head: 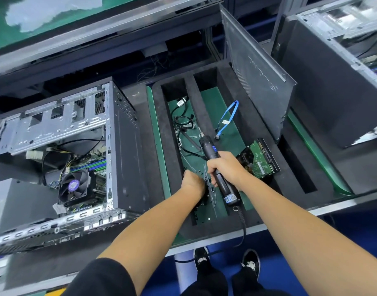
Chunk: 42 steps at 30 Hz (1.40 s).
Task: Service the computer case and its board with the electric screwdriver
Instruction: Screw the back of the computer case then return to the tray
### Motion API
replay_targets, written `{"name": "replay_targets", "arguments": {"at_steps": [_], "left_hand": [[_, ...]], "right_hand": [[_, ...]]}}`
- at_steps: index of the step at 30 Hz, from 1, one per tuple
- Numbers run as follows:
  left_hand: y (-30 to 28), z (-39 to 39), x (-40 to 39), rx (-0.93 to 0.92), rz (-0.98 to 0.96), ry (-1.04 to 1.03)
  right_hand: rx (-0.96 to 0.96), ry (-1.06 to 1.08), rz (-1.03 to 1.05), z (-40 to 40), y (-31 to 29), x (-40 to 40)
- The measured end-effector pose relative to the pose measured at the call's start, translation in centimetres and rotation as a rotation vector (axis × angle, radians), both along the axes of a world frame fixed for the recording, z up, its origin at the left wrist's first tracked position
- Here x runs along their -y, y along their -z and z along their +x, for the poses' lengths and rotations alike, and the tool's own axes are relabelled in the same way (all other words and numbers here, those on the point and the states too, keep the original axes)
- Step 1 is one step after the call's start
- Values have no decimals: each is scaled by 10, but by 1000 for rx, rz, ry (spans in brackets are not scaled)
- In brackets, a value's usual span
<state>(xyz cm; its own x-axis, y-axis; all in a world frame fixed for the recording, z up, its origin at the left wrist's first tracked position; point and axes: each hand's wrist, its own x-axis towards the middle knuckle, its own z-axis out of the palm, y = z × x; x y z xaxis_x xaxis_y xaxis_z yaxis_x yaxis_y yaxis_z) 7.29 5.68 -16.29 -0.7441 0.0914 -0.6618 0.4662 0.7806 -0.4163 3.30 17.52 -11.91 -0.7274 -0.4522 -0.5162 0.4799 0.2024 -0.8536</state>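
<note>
Computer case [80, 146] lies open on the table's left, side panel off, board [91, 167] and fan [75, 185] still seated, so I judge most servicing remains. Beside it the foam tray [162, 133] holds cables, a hard drive [260, 159] and loose screws. My right hand [225, 167] grips the electric screwdriver [217, 167]; my left hand [192, 180] reaches among the screws, its grip state hidden.
</note>
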Motion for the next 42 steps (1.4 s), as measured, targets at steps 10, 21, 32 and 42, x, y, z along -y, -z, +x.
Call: {"name": "replay_targets", "arguments": {"at_steps": [10,21,32,42], "left_hand": [[11,20,-31,-228,381,-420],[3,31,-33,-349,604,-553],[-4,17,-17,-512,896,-996],[9,-7,-13,-541,771,-1108]], "right_hand": [[78,-19,-5,-5,1,4],[83,-25,31,-4,2,6],[65,-31,-1,-3,1,6],[66,-22,1,-4,5,4]]}}
